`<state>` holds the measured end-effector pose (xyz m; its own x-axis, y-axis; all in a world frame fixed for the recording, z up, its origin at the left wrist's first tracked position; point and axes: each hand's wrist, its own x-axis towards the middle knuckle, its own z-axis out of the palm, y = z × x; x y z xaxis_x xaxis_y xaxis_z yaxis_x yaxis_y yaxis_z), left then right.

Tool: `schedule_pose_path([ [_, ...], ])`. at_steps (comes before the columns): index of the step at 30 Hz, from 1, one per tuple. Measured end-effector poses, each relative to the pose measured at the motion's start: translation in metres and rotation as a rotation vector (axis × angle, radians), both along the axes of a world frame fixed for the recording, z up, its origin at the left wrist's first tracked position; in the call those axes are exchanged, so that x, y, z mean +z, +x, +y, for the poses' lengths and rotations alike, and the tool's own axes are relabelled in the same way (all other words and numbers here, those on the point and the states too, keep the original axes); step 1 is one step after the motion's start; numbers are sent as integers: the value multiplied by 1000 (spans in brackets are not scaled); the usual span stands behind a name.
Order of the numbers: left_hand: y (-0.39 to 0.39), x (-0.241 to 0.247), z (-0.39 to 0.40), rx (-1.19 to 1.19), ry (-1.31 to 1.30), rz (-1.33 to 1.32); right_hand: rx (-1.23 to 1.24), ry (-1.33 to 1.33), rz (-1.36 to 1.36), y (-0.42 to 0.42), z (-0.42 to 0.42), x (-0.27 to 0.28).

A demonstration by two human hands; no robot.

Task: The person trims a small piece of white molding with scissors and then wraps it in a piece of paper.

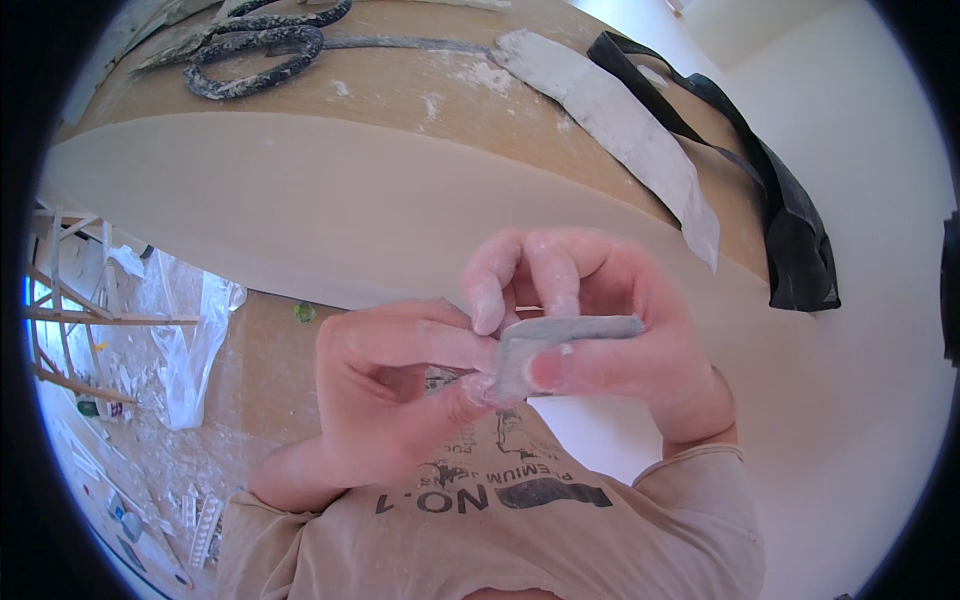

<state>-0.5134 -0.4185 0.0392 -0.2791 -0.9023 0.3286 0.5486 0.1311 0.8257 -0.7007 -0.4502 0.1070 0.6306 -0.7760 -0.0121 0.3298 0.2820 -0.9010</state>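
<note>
Between my two hands is a small bent piece of grey, dusty sheet point(517, 367), perhaps folded abrasive paper; its material is not certain. My right hand point(607, 300) grips it with the thumb pressed flat on its face, the other fingers curled above. My left hand point(397, 382) pinches its left edge between thumb and forefinger. White dust coats the fingers of both hands. The piece is held in front of my printed beige T-shirt point(450, 540), above a smooth pale curved surface point(262, 195).
Beyond the pale surface, a brown board point(405, 82) carries a plaster-crusted looped cord point(255, 64), a long whitish strip point(615, 127) and a black strap point(795, 225). Lower left, wooden framing point(112, 315) and plastic sheeting point(187, 367) stand over a debris-strewn floor point(277, 375).
</note>
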Motion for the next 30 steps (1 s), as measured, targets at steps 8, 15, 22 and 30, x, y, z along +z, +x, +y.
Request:
schedule_pose_path([
  [8,2,-3,-1,-290,376,250,-104,-142,36,0,2,-7],
  [15,0,-6,-3,-303,350,277,-121,-62,36,0,3,-5],
  [22,-4,-6,-4,-259,357,309,-39,-152,66,-7,-6,-10],
  [30,-6,-11,-7,-359,414,459,-65,-326,55,-1,-1,-5],
])
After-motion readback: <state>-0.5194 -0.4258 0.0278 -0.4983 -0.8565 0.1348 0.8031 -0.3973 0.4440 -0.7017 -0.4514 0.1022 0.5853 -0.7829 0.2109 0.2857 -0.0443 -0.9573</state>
